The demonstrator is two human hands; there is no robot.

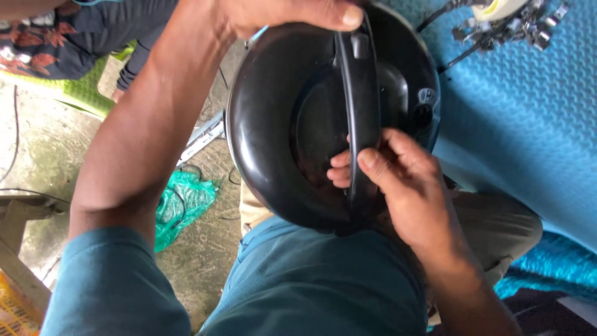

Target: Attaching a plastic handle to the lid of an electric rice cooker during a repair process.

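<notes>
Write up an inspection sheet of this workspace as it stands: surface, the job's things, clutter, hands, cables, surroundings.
Surface: blue textured mat on the right; bare concrete floor on the left.
Job's things: round black lid with a black handle bar across it, held over the person's lap.
Clutter: bunch of metal clips on the mat; crumpled green plastic bag on the floor.
Hands: left hand grips the lid's top edge; right hand holds the bar's lower end, fingers curled around it.
Cables: thin dark wires on the floor; dark leads by the clips.
Surroundings: another person's patterned sleeve at upper left; yellow crate at lower left.
</notes>
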